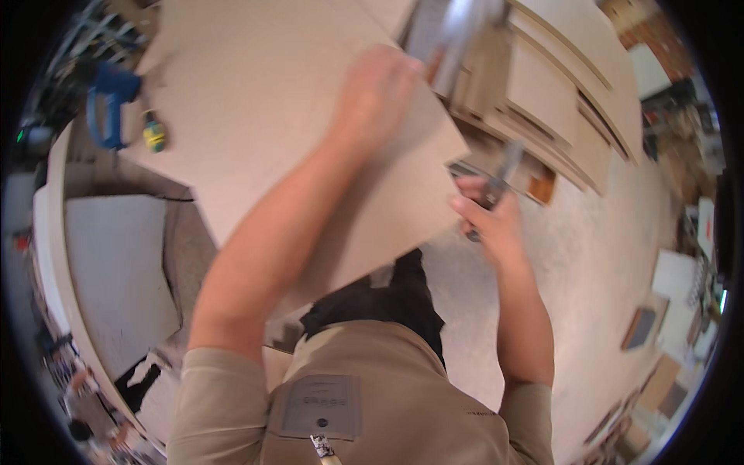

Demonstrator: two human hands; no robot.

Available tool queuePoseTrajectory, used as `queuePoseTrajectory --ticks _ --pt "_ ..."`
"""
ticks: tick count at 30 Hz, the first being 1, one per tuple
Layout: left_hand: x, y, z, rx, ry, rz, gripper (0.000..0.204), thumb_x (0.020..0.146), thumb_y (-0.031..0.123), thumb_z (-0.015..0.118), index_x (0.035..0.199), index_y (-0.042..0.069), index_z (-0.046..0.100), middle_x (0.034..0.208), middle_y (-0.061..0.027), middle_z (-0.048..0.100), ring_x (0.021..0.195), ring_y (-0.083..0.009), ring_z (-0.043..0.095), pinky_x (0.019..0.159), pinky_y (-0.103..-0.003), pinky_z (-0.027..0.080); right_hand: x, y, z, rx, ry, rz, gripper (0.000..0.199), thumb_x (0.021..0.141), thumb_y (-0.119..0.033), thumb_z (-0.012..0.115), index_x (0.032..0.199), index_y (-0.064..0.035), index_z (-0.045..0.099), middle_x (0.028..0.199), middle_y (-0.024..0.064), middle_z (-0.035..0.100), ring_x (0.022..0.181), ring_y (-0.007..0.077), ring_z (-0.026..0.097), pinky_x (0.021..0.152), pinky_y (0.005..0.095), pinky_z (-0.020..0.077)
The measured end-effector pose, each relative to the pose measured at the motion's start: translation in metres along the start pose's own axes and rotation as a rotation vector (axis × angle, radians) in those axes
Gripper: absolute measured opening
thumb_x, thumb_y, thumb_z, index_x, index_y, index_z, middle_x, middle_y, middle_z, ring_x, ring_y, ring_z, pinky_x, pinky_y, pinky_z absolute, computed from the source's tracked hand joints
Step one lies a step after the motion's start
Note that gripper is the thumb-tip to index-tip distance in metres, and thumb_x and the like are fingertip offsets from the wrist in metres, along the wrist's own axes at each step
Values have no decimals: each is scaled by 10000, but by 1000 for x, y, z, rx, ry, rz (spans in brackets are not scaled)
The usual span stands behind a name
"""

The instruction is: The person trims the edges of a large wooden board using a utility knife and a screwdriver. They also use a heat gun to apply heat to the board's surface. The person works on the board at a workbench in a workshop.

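Observation:
A pale, smooth wooden board point(263, 116) spreads in front of me, its near corner reaching out over my legs. My left hand point(377, 97) is closed at the board's right edge, its fingers bent over that edge and blurred by motion. To the right of the board's near corner, my right hand point(492, 217) grips a dark-handled tool with a grey, blade-like end point(508, 161), which points up and away. Blur hides the tool's exact kind. My left forearm lies across the board, and the tool is apart from it.
A blue power tool point(112, 101) and a yellow-green screwdriver-like item point(153, 133) sit by the board's left edge. Cut panels point(542, 85) are stacked at far right. A white panel point(116, 263) stands at left. A person point(97, 411) is at lower left. A cigarette point(324, 448) shows at the bottom.

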State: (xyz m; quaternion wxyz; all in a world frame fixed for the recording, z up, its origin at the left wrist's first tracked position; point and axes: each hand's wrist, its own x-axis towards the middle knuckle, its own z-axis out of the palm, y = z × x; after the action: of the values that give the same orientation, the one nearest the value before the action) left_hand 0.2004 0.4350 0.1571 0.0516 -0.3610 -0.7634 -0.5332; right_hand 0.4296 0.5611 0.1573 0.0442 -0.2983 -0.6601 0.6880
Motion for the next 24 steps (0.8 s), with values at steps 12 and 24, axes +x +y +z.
queuePoseTrajectory --ticks 12,24 --pt "-74 2 -198 -17 215 -83 121 998 102 628 985 -12 667 1063 -92 675 1013 -186 624 925 -319 482 11 -59 12 -182 30 -72 489 904 -92 724 1324 35 508 797 75 619 550 130 564 501 307 507" --pt "-45 -101 -313 947 227 -908 778 886 616 653 1326 -15 532 1295 -249 651 1201 -402 641 988 -497 523 97 -114 261 -1086 -152 -440 363 880 -280 669 1068 29 642 1010 246 709 982 419 691 884 499 558"
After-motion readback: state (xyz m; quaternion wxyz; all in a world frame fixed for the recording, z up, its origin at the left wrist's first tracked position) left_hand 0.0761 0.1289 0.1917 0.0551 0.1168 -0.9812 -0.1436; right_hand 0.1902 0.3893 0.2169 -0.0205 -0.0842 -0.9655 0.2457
